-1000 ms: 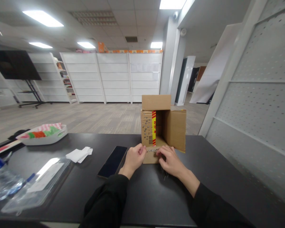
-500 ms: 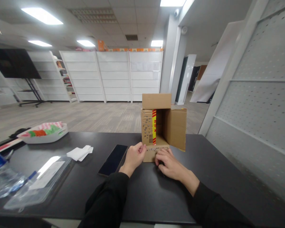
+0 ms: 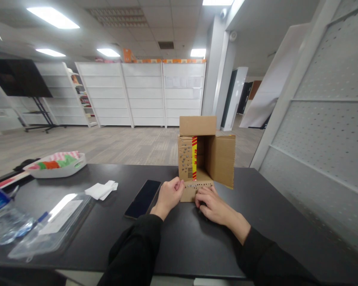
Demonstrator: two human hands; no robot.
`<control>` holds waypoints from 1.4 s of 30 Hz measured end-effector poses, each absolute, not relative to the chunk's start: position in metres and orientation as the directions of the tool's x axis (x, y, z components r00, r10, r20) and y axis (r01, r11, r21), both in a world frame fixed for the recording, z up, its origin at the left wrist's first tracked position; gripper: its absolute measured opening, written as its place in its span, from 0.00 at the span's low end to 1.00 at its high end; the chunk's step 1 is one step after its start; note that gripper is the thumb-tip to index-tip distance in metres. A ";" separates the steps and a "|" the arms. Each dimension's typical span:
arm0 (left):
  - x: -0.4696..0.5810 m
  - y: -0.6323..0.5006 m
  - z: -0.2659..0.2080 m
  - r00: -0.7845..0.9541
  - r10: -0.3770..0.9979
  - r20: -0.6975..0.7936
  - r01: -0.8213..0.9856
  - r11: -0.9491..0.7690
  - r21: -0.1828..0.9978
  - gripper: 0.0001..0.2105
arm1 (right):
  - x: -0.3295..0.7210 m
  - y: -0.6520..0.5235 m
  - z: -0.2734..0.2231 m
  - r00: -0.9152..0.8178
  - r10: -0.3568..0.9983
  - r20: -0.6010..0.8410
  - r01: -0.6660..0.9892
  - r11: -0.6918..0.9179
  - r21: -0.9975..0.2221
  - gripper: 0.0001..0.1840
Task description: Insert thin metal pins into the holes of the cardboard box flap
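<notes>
A cardboard box (image 3: 222,161) stands on its side on the dark table, its open end facing me and its flaps spread. Rows of small holes and grey dots mark its lower flap (image 3: 188,194) and its left flap (image 3: 185,159), which carries yellow-and-red tape (image 3: 194,159). My left hand (image 3: 170,194) is closed, thumb against fingers, at the left edge of the lower flap; anything inside is hidden. Over the right part of that flap, my right hand (image 3: 211,204) is closed with curled fingers. Whatever those fingertips grip cannot be made out.
Left of my hands lie a phone (image 3: 143,198), folded white tissues (image 3: 101,190) and a clear plastic case (image 3: 56,226). A water bottle (image 3: 6,222) is at the far left. Behind it sits a white tray (image 3: 59,172) with coloured pieces. A perforated panel (image 3: 331,127) rises on the right.
The view has shifted very slightly. Both hands stay in place at the lower flap, with hardly any visible finger movement.
</notes>
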State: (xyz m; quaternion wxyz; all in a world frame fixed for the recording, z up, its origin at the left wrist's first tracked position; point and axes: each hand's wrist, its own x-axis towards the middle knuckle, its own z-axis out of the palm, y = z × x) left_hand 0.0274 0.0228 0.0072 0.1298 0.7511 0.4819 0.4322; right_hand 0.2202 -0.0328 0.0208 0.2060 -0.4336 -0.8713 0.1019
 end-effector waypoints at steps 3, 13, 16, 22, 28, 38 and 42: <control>0.027 0.023 0.007 0.158 0.837 0.524 0.621 -0.497 0.606 0.18 | 0.219 -0.033 0.021 -0.542 0.801 0.254 0.718 0.599 -0.354 0.12; 0.028 0.023 0.008 0.160 0.834 0.527 0.618 -0.501 0.605 0.18 | 0.218 -0.033 0.020 -0.557 0.791 0.251 0.712 0.611 -0.346 0.11; 0.028 0.024 0.007 0.165 0.833 0.529 0.618 -0.505 0.603 0.18 | 0.219 -0.033 0.020 -0.552 0.791 0.262 0.707 0.611 -0.356 0.10; 0.027 0.023 0.007 0.161 0.835 0.527 0.620 -0.501 0.604 0.18 | 0.219 -0.034 0.021 -0.567 0.788 0.241 0.703 0.615 -0.357 0.10; 0.028 0.022 0.008 0.161 0.839 0.520 0.620 -0.496 0.608 0.19 | 0.217 -0.033 0.018 -0.567 0.787 0.241 0.714 0.616 -0.333 0.12; 0.027 0.024 0.007 0.160 0.834 0.528 0.619 -0.501 0.605 0.19 | 0.222 -0.034 0.023 -0.549 0.791 0.271 0.707 0.612 -0.355 0.12; 0.028 0.024 0.006 0.150 0.841 0.520 0.629 -0.488 0.606 0.19 | 0.222 -0.033 0.020 -0.561 0.788 0.253 0.712 0.616 -0.338 0.13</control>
